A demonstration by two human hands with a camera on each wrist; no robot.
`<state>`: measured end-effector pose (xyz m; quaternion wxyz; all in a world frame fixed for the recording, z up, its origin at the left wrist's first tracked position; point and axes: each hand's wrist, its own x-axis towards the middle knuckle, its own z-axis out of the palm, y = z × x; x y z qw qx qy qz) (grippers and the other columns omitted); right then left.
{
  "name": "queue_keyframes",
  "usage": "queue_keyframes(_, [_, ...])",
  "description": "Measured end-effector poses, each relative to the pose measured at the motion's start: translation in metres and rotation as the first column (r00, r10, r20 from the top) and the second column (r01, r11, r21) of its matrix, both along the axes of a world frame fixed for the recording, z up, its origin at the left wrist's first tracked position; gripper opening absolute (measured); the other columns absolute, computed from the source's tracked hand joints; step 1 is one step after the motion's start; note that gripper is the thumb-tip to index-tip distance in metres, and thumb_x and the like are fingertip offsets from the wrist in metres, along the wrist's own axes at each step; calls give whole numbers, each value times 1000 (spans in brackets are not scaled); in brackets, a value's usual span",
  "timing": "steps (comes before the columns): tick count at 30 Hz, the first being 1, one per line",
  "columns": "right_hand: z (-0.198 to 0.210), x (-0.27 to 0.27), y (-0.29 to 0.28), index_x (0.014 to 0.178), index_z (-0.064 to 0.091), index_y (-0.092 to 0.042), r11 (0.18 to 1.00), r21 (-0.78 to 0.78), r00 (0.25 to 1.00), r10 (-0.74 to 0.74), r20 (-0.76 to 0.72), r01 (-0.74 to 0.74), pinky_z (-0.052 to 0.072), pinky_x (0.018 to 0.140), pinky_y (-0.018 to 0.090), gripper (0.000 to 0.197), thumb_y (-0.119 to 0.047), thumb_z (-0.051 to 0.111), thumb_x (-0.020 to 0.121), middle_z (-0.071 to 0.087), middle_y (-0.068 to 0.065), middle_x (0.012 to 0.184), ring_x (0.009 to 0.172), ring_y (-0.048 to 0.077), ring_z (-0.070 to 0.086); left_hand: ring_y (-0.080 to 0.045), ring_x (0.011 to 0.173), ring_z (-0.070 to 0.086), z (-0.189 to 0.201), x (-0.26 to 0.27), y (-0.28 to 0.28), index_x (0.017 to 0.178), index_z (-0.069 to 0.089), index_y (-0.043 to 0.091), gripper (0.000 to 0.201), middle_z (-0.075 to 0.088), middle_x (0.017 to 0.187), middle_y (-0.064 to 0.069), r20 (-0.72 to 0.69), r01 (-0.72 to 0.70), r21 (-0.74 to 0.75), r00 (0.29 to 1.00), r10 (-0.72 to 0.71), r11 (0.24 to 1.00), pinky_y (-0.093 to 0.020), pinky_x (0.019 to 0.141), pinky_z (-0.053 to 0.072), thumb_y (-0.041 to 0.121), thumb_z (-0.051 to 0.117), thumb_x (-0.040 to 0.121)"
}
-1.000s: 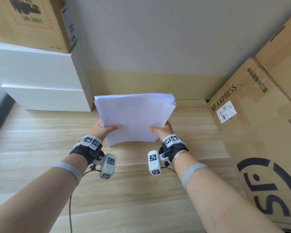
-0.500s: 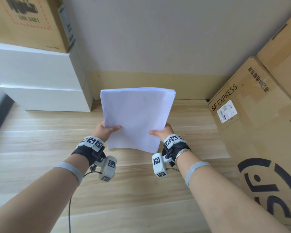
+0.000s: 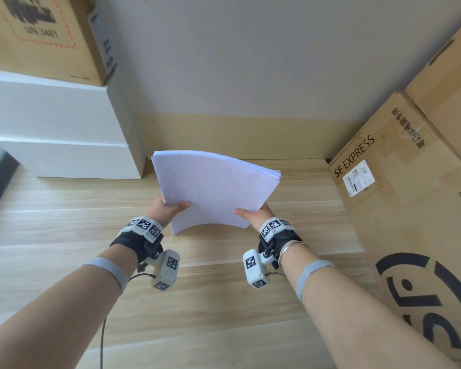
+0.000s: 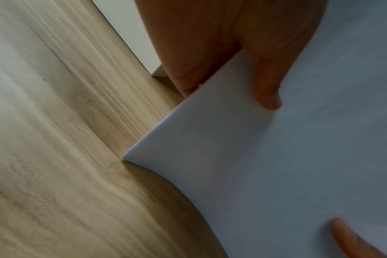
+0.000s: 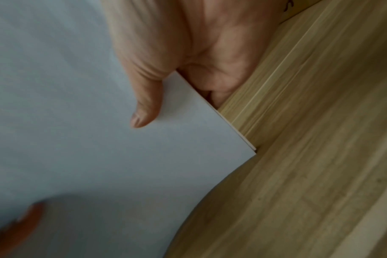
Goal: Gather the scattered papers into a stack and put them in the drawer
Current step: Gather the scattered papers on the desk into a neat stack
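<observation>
A stack of white papers [image 3: 213,187] is held upright over the wooden floor, bowed along its lower edge. My left hand [image 3: 168,209] grips its lower left side, thumb on the front sheet and fingers behind. My right hand [image 3: 253,215] grips the lower right side the same way. In the left wrist view the papers [image 4: 276,165] have their lower corner on the floor, and the left thumb [image 4: 267,87] presses the sheet. The right wrist view shows the papers [image 5: 88,122] pinched under the right thumb [image 5: 146,103]. A white drawer unit [image 3: 64,139] stands at the left, its drawers closed.
A brown carton [image 3: 40,33] sits on top of the drawer unit. Large SF Express cartons [image 3: 399,209] lean along the right side. The grey wall [image 3: 237,62] with a tan skirting lies behind the papers. A cable [image 3: 101,339] hangs from my left wrist.
The stack has turned clockwise and tilted right, its top edges now squared together. Both hands have kept their hold on the lower sides.
</observation>
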<state>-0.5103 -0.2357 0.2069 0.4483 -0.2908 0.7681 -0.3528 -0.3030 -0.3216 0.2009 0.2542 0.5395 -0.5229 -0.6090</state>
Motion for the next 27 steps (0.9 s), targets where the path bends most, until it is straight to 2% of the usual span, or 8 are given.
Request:
queue_keyframes(6, [23,-5,-5,108,64,0,993,-113,999,-32,17,34,44,79,23,34,-5,74,76,64,6,99,90,16,60,-22,99,53,0,-2,-2,116,57,2,35,59,102,-8,34,-18,-7,999,18,1000,-36,90,43,4,66,83])
queue_keyframes(10, [54,-9,-21,80,67,-6,956,-275,993,-83,79,102,48,51,10,9,-5,74,75,66,-6,72,59,4,62,-22,99,52,0,-4,-4,117,58,-1,34,57,105,-9,25,-34,-2,999,34,999,-34,86,41,3,65,84])
queue_keyframes(12, [68,-9,-30,63,61,-15,919,-359,985,-132,116,165,45,44,7,20,-9,73,78,62,-15,49,42,-6,56,-22,98,52,0,-4,-4,113,58,2,29,57,104,-10,29,-26,-17,999,27,1000,-34,85,40,2,63,84])
queue_keyframes(16, [91,-7,-45,62,67,-23,821,-515,966,-166,197,246,42,69,23,26,-32,58,85,64,-7,66,70,13,57,-23,98,51,1,-5,-6,105,55,9,22,56,104,-10,22,-8,-23,1000,9,1000,-36,87,41,1,62,85])
queue_keyframes(20, [94,-8,-47,55,67,-23,803,-547,972,-195,132,235,40,70,27,31,-29,45,76,68,-12,61,71,14,57,-23,100,52,-1,-3,-7,103,59,5,22,57,104,-11,2,-14,6,1000,14,1000,-38,89,43,-2,63,83])
queue_keyframes(23, [90,-10,-45,71,71,-26,823,-536,978,-107,180,189,43,73,32,39,-60,51,75,67,-2,86,81,22,58,-25,98,53,-1,-3,-6,89,59,11,17,60,98,-11,-35,-25,37,999,26,999,-38,88,43,-3,64,81])
queue_keyframes(25, [84,-12,-44,89,70,-36,845,-522,979,-4,204,112,41,91,45,59,-83,54,57,59,5,106,106,34,55,-26,98,53,-2,-2,-7,94,59,10,19,60,99,-11,-39,-52,44,998,53,998,-39,89,44,-1,66,81])
queue_keyframes(27, [78,-16,-39,100,66,-38,856,-514,972,67,225,60,39,95,44,62,-78,64,53,56,7,106,106,30,54,-26,99,54,-3,-4,-8,90,60,14,18,62,94,-7,-41,-56,44,997,58,997,-40,91,45,1,67,81])
